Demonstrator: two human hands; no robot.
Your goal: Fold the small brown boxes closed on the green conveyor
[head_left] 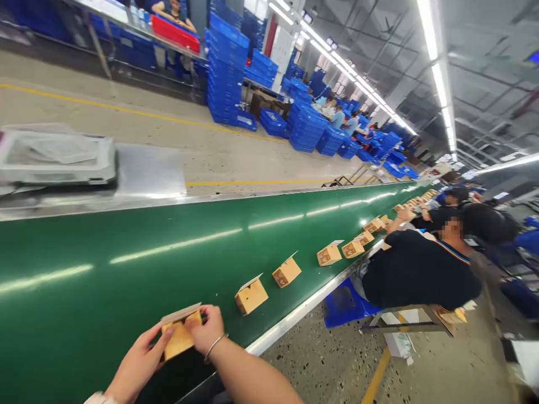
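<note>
Head view: boxes (287, 272) lining green conveyor (105, 292)

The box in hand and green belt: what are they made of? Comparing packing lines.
The box looks like matte tan cardboard, going by its folded flap. The green belt seems rubber or plastic, I cannot tell which; its glossy surface shows streaks of ceiling light.

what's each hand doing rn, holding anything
Left hand: closed, holding a cardboard box.
Right hand: closed, holding the same box.
</note>
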